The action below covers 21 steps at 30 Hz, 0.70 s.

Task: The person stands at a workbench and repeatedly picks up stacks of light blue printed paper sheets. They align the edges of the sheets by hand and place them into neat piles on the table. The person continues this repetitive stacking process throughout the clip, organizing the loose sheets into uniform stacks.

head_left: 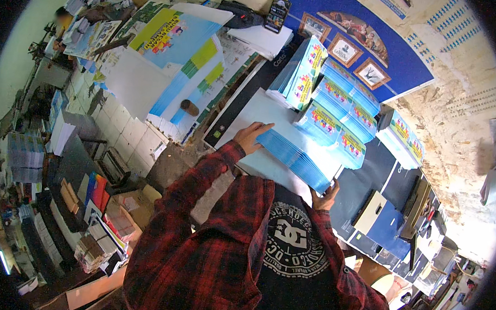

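A fanned stack of blue-edged booklets (294,160) lies on a pale board (249,112) in front of me. My left hand (253,137) holds its left end, fingers along the top corner. At the opposite end my right hand (326,196) grips the near right corner, with fingers curled around the edge. Just beyond stand several piles of booklets with colourful covers (325,119). A taller pile (303,73) rises at their left, and another pile (401,139) sits apart to the right.
Large printed sheets (178,43) cover the table at the left, with a small brown cylinder (189,107) on them. A phone (277,15) leans at the back by the wall. Right of me are a dark blue folder (392,235) and tools. Cardboard boxes (137,205) stand lower left.
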Each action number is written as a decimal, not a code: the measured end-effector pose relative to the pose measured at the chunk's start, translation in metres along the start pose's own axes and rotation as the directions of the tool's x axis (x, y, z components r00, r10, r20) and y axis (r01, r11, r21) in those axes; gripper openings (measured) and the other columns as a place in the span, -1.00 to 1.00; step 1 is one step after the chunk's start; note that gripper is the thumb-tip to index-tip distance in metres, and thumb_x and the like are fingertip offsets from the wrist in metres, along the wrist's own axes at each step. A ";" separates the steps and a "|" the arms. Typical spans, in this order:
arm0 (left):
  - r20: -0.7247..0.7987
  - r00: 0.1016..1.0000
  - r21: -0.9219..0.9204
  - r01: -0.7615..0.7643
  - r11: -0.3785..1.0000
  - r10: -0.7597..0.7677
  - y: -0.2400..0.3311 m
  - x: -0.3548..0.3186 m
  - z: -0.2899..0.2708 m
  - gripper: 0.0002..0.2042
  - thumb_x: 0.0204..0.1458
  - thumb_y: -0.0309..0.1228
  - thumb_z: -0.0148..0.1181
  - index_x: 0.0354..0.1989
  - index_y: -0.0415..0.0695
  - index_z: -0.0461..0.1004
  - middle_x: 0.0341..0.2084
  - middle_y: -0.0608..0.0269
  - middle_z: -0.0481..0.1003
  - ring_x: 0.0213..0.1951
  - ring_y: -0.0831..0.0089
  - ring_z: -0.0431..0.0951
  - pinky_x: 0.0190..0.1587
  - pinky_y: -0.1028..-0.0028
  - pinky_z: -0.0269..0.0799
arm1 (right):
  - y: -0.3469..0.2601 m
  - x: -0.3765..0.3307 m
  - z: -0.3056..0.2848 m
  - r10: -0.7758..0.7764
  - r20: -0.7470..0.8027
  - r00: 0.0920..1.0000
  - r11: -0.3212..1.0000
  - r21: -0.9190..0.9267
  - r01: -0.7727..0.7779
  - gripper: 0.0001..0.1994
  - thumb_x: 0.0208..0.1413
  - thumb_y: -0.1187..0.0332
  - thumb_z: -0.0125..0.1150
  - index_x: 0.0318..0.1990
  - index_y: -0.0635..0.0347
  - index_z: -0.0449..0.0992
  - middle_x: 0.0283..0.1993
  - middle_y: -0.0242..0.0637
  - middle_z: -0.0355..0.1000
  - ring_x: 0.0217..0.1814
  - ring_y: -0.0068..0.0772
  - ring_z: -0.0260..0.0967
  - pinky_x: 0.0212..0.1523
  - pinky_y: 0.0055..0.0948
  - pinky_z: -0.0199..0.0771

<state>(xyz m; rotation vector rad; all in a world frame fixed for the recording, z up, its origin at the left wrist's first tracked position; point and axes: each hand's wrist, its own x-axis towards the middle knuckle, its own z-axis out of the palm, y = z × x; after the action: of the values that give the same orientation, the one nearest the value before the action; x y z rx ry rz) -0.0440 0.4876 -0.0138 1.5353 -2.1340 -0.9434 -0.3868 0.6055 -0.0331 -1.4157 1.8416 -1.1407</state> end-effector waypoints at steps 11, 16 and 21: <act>0.153 0.893 0.599 -0.425 0.678 0.424 0.023 -0.011 0.082 -0.35 -0.12 -0.37 0.21 0.23 -0.04 0.17 0.23 0.20 0.16 0.34 0.15 0.00 0.34 0.02 -0.16 | -0.003 0.061 -0.016 -0.048 0.801 0.596 0.995 -0.015 0.101 -0.51 0.07 -0.07 0.16 -0.18 0.27 0.47 -0.27 -0.14 0.51 -0.16 -0.22 0.47 -0.07 -0.28 0.43; -0.101 0.884 0.640 -0.293 0.710 0.456 0.021 -0.033 0.104 -0.46 0.04 -0.44 -0.03 0.28 0.05 0.18 0.25 0.22 0.18 0.30 0.20 0.13 0.30 0.06 -0.01 | -0.008 0.094 0.041 0.015 0.881 0.473 0.988 -0.085 0.128 -0.48 -0.03 -0.15 0.26 -0.37 0.24 0.49 -0.44 -0.14 0.50 -0.35 -0.23 0.48 -0.24 -0.26 0.49; -0.071 0.908 0.620 -0.284 0.732 0.412 0.025 -0.036 0.099 -0.42 0.05 -0.46 -0.06 0.33 0.00 0.08 0.33 0.15 0.03 0.32 0.13 0.05 0.32 -0.01 -0.10 | 0.003 0.103 0.049 -0.039 0.877 0.479 0.983 -0.052 0.177 -0.48 -0.07 -0.13 0.32 -0.37 0.24 0.47 -0.40 -0.16 0.50 -0.30 -0.25 0.48 -0.22 -0.26 0.48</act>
<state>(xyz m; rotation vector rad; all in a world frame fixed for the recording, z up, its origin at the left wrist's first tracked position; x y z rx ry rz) -0.1102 0.5567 -0.0646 1.3006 -2.5708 0.0481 -0.3783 0.4931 -0.0527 -1.7455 1.0649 -0.1625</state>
